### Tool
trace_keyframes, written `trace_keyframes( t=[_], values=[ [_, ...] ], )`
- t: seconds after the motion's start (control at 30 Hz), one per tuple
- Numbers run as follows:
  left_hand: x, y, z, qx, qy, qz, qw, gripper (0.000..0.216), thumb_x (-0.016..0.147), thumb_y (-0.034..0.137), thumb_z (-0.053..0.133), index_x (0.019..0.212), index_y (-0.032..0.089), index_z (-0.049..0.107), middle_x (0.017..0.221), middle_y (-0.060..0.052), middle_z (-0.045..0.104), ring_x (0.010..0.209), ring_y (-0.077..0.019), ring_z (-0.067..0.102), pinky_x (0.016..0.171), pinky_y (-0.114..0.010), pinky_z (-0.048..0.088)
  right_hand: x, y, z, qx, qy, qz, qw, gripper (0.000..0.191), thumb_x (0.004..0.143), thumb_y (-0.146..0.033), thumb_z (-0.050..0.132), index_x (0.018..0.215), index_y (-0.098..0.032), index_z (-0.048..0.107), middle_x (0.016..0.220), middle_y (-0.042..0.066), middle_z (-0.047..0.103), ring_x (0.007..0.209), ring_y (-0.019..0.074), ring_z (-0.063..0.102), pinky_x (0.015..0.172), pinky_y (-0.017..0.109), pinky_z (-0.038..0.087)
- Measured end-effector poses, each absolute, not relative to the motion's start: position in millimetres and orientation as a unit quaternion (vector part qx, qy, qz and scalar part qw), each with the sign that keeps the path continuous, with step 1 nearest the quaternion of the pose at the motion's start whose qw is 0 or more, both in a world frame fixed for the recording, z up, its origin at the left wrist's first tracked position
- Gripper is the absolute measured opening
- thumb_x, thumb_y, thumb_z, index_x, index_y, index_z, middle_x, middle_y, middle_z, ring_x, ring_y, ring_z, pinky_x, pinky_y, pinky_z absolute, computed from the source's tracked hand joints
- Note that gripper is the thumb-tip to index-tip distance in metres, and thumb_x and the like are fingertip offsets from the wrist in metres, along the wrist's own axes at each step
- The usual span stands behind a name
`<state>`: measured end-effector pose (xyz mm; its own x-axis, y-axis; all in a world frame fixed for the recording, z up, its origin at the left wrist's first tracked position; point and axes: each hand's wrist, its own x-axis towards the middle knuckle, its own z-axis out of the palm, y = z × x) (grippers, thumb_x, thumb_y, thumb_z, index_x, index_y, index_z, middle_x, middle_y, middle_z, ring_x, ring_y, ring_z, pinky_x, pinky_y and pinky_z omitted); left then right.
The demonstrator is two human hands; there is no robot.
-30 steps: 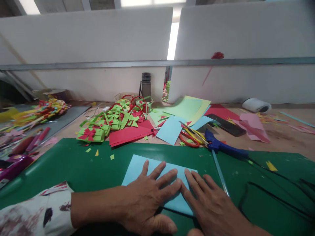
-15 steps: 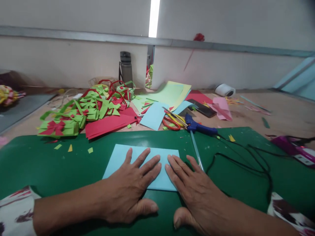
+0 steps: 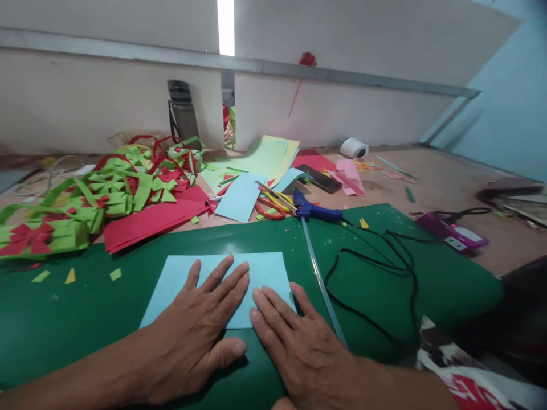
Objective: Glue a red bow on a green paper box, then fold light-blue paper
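Observation:
A light blue sheet of paper (image 3: 267,270) lies flat on the green mat (image 3: 363,341), and it looks folded along its near edge. My left hand (image 3: 205,324) rests on the sheet's left and middle part, palm down with fingers spread. On the near right corner presses my right hand (image 3: 294,336), its fingers stretched out flat and its thumb partly cut off at the bottom edge. Just right of the paper a clear glue stick (image 3: 318,267) runs toward me from the nozzle side of a blue glue gun (image 3: 316,210).
Green paper bags with red bows (image 3: 47,236) are heaped at the left beside red paper sheets (image 3: 158,219). Scissors (image 3: 273,208), a phone (image 3: 320,179) and a grey bottle (image 3: 183,114) stand or lie behind. A black cord (image 3: 371,307) leads to a purple power strip (image 3: 453,230).
My view has turned right, so everything sits further left. My right hand has slid nearer to me along the paper toward its near right corner; the left hand stays on the sheet.

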<state>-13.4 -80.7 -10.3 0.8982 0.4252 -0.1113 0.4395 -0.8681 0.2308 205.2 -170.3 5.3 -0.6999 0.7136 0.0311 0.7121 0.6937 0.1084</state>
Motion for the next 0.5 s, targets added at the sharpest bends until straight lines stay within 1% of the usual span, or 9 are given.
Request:
trace_keyframes(
  t=[0.07, 0.13, 0.23, 0.33, 0.4, 0.5],
  values=[
    [-13, -81, -12, 0.967, 0.223, -0.031, 0.118, 0.077, 0.093, 0.059, 0.031, 0.147, 0.022, -0.009, 0.154, -0.009, 0.005, 0.141, -0.0354, -0.001, 0.104, -0.070, 0.005, 219, -176, 4, 0.407, 0.909, 0.088, -0.005, 0.074, 0.088, -0.062, 0.038, 0.129, -0.001, 0.049, 0.134, 0.025, 0.048, 0.125, 0.0380, 0.044, 0.094, 0.059, 0.037],
    [-13, -81, -12, 0.967, 0.228, -0.029, 0.112, 0.077, 0.093, 0.059, 0.031, 0.147, 0.022, -0.009, 0.154, -0.008, 0.004, 0.141, -0.0350, -0.001, 0.104, -0.069, 0.006, 231, -181, 3, 0.418, 0.900, 0.124, -0.014, 0.076, 0.087, -0.065, 0.034, 0.125, -0.002, 0.052, 0.130, 0.024, 0.053, 0.122, 0.0376, 0.047, 0.093, 0.059, 0.036],
    [-12, -82, -13, 0.962, 0.249, -0.029, 0.105, 0.076, 0.093, 0.060, 0.029, 0.147, 0.022, -0.008, 0.154, -0.008, 0.002, 0.141, -0.0346, -0.002, 0.105, -0.068, 0.007, 243, -186, 2, 0.427, 0.889, 0.164, -0.018, 0.076, 0.086, -0.067, 0.035, 0.121, -0.003, 0.057, 0.127, 0.024, 0.056, 0.118, 0.0372, 0.050, 0.092, 0.057, 0.034],
    [-8, -82, -12, 0.946, 0.302, -0.048, 0.105, 0.076, 0.092, 0.064, 0.026, 0.148, 0.020, -0.001, 0.153, -0.009, 0.001, 0.140, -0.0367, -0.003, 0.103, -0.070, 0.006, 249, -183, 4, 0.420, 0.887, 0.190, -0.036, 0.078, 0.084, -0.069, 0.035, 0.116, -0.003, 0.060, 0.122, 0.024, 0.059, 0.114, 0.0378, 0.053, 0.092, 0.058, 0.033],
    [-4, -83, -9, 0.930, 0.347, -0.062, 0.110, 0.079, 0.091, 0.066, 0.022, 0.148, 0.016, 0.005, 0.153, -0.011, 0.002, 0.139, -0.0384, -0.004, 0.102, -0.071, 0.006, 251, -173, 8, 0.419, 0.887, 0.186, -0.051, 0.076, 0.086, -0.069, 0.034, 0.116, -0.004, 0.061, 0.121, 0.023, 0.060, 0.112, 0.0374, 0.055, 0.092, 0.060, 0.033],
    [4, -83, -4, 0.910, 0.390, -0.074, 0.122, 0.083, 0.089, 0.069, 0.016, 0.148, 0.011, 0.009, 0.152, -0.012, 0.001, 0.139, -0.0396, -0.005, 0.102, -0.072, 0.006, 249, -151, 18, 0.437, 0.886, 0.143, -0.056, 0.063, 0.091, -0.059, 0.035, 0.123, -0.008, 0.057, 0.127, 0.019, 0.057, 0.118, 0.0351, 0.052, 0.094, 0.062, 0.033]
  ],
)
